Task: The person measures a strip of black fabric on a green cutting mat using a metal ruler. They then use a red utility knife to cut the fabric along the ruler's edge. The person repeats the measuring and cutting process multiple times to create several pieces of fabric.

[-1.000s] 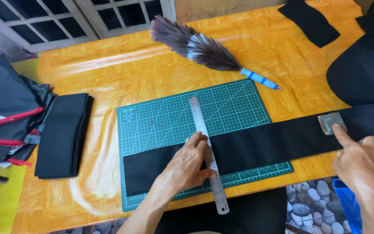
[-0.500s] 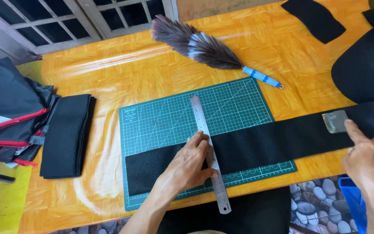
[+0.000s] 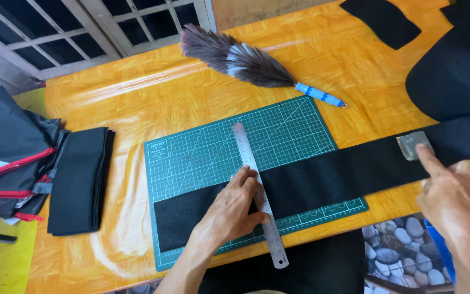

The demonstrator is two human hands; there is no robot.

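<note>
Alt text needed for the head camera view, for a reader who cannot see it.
A left hand presses a steel ruler across a long black fabric strip on a green cutting mat, while the right hand points a finger at a small grey block on the strip. A feather duster lies on the orange table.

feather duster (image 3: 240, 59) top centre | folded black cloth stack (image 3: 78, 179) left | dark bag (image 3: 4, 152) far left | black scrap (image 3: 379, 20) top right
</note>
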